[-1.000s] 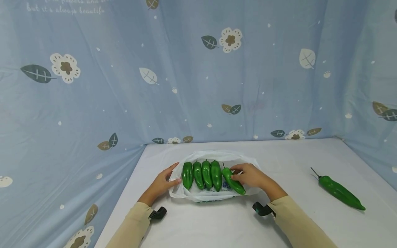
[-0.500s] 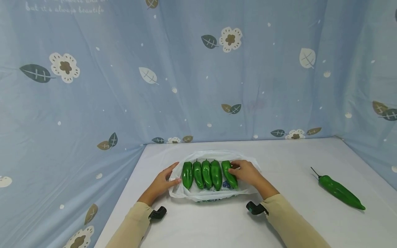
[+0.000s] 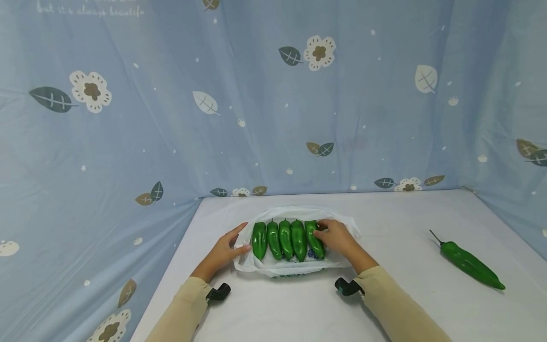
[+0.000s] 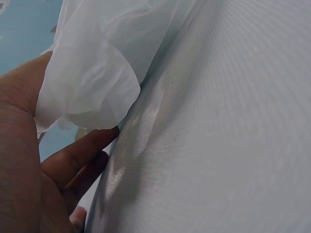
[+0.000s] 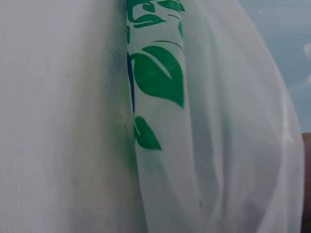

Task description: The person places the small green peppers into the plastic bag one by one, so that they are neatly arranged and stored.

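A white plastic bag (image 3: 278, 271) lies mouth-up mid-table, with several glossy green peppers (image 3: 285, 240) side by side in it. My right hand (image 3: 339, 237) grips the rightmost green pepper (image 3: 313, 240), thumb on top, over the bag's right end. At the other end my left hand (image 3: 220, 254) stays spread at the rim, thumb reaching inside. In the left wrist view, the left fingers (image 4: 73, 160) extend beneath the draped plastic (image 4: 97, 73). The right wrist view is mostly the bag's side (image 5: 209, 121) with green leaf print; its far edge hides nearly all of the hand.
Another green pepper (image 3: 470, 265) with a long stem lies alone at the table's right. The white cloth-covered table (image 3: 290, 308) ends at a blue patterned curtain (image 3: 265, 118) behind and on the sides. Black wrist devices (image 3: 219, 292) stick out at both cuffs.
My right hand has moved left with the pepper, turning it more upright beside the others in the bag. The left hand has kept its place at the rim.
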Tool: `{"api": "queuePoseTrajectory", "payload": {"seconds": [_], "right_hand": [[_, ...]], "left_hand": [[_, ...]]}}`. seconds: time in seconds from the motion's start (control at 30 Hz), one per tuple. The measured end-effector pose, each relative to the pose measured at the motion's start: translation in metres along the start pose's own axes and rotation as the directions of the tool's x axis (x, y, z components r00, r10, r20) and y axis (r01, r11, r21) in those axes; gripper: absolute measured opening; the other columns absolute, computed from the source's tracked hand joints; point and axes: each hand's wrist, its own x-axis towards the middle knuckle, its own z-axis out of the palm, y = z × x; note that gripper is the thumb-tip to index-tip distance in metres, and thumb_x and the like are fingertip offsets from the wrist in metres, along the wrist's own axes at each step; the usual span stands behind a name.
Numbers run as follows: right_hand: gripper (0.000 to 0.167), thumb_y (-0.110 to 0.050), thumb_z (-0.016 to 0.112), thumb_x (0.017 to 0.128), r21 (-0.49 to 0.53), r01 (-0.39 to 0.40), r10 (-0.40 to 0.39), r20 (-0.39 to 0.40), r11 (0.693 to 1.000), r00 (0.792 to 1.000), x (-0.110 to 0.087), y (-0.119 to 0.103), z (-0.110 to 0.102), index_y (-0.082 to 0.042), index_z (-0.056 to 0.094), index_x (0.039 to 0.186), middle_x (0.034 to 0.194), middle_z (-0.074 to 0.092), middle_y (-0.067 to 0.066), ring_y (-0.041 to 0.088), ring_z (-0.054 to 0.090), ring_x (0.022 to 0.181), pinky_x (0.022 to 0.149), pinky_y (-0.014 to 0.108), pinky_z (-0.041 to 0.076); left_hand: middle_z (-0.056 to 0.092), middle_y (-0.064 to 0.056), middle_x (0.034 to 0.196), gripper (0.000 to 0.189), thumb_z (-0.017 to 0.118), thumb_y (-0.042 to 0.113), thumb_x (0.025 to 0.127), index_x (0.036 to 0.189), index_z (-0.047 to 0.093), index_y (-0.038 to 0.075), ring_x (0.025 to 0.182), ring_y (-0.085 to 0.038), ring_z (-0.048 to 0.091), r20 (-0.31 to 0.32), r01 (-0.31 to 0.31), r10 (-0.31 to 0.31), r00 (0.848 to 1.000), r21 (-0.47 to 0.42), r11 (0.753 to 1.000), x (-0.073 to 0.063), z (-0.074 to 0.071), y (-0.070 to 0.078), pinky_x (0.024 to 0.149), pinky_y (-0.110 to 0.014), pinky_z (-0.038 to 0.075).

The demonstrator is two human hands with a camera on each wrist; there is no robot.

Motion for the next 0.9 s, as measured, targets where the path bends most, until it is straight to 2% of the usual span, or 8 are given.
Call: {"api": "queuePoseTrajectory", "payload": {"seconds": [0.1,0.2,0.33,0.4,0.5,0.63,0.7,0.9], "right_hand": [[0.049,-0.025,0.066,0.094,-0.013,-0.002,0.002,-0.006,1.0,1.0,0.001,0.001,0.003,0.004,0.056,0.132,0.118,0.064,0.016,0.023,0.065,0.093,0.077,0.04,0.053],[0.049,-0.025,0.065,0.095,-0.04,0.002,-0.003,-0.016,0.999,1.0,0.002,0.0,0.004,0.005,0.056,0.132,0.118,0.064,0.017,0.029,0.063,0.101,0.084,0.045,0.051],[0.049,-0.027,0.064,0.095,-0.058,0.004,-0.006,-0.034,0.998,0.999,0.003,-0.003,0.006,0.005,0.057,0.131,0.119,0.064,0.018,0.034,0.06,0.108,0.087,0.049,0.049],[0.049,-0.028,0.064,0.095,-0.054,0.001,-0.004,-0.045,0.999,0.999,0.003,-0.005,0.008,0.005,0.057,0.131,0.119,0.064,0.018,0.035,0.059,0.109,0.087,0.049,0.049],[0.049,-0.029,0.065,0.095,-0.051,-0.007,0.004,-0.055,0.999,0.998,0.003,-0.008,0.01,0.004,0.058,0.131,0.119,0.064,0.017,0.035,0.059,0.11,0.088,0.05,0.049],[0.049,-0.028,0.066,0.094,-0.062,-0.025,0.022,-0.054,0.998,0.998,0.003,-0.008,0.012,0.003,0.058,0.131,0.117,0.065,0.016,0.033,0.061,0.107,0.085,0.047,0.051],[0.049,-0.028,0.066,0.094,-0.073,-0.027,0.023,-0.05,0.997,0.998,0.003,-0.008,0.013,0.003,0.058,0.131,0.115,0.066,0.015,0.03,0.062,0.104,0.082,0.045,0.052],[0.048,-0.027,0.067,0.094,-0.079,-0.028,0.024,-0.046,0.996,0.999,0.005,-0.006,0.015,0.003,0.059,0.13,0.114,0.066,0.014,0.027,0.063,0.1,0.08,0.043,0.052]], "left_hand": [[0.04,-0.007,0.15,0.08,0.076,0.039,0.084,0.152,0.037,0.026,0.139,-0.033,0.032,0.002,0.0,0.0,1.0,-0.009,1.0,0.0,0.001,0.0,0.109,-0.062,0.02],[0.042,-0.008,0.149,0.081,0.077,0.04,0.083,0.152,0.037,0.026,0.138,-0.032,0.033,0.002,0.002,-0.002,1.0,-0.01,1.0,0.0,0.001,-0.001,0.109,-0.062,0.02],[0.042,-0.008,0.149,0.081,0.077,0.04,0.083,0.152,0.037,0.026,0.138,-0.032,0.034,-0.005,0.011,-0.011,1.0,-0.002,1.0,0.0,0.001,0.002,0.109,-0.06,0.021],[0.041,-0.01,0.149,0.08,0.077,0.035,0.085,0.153,0.036,0.024,0.138,-0.033,0.034,-0.01,0.012,-0.012,1.0,-0.009,1.0,-0.003,0.0,0.009,0.109,-0.061,0.022],[0.041,-0.014,0.149,0.077,0.076,0.026,0.086,0.152,0.037,0.018,0.137,-0.036,0.034,-0.007,0.0,0.0,1.0,-0.014,1.0,-0.008,-0.003,0.027,0.108,-0.061,0.024],[0.04,-0.017,0.149,0.075,0.074,0.023,0.088,0.152,0.036,0.013,0.137,-0.038,0.034,0.016,-0.007,0.007,1.0,0.007,1.0,-0.014,-0.008,0.045,0.107,-0.062,0.024],[0.039,-0.015,0.15,0.075,0.074,0.025,0.088,0.152,0.036,0.016,0.137,-0.036,0.034,0.027,0.0,-0.001,1.0,0.018,1.0,-0.015,-0.008,0.047,0.108,-0.061,0.023],[0.042,-0.018,0.147,0.075,0.074,0.023,0.087,0.152,0.037,0.013,0.135,-0.038,0.037,0.014,-0.003,0.003,1.0,0.007,1.0,-0.014,-0.008,0.046,0.106,-0.063,0.026]]}}
